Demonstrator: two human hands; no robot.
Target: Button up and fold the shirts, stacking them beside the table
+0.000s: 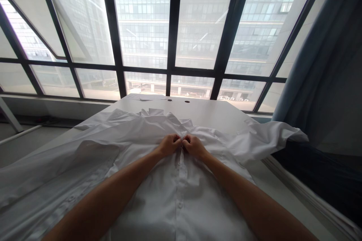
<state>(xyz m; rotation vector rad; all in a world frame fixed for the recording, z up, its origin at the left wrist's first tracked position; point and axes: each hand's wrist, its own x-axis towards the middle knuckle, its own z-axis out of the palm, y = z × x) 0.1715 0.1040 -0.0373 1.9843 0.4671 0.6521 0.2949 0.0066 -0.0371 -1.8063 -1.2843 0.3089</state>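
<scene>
A white button-up shirt (158,196) lies spread on a white table, its button placket (180,192) running down the middle toward me. Near the collar, my left hand (170,144) pinches the placket from the left side. My right hand (194,145) grips the same spot from the right, and the fingertips of both hands nearly meet. Whatever button sits between them is hidden by the fingers. Lower on the placket, a small white button (180,205) shows. One sleeve (271,135) stretches out to the right, past the table's edge.
The white table (209,111) reaches toward large windows (144,19) and has two dark round holes near its far end. More white cloth (56,180) with buttons lies at the left. A blue-grey curtain (305,52) hangs at the right, above dark fabric (316,173).
</scene>
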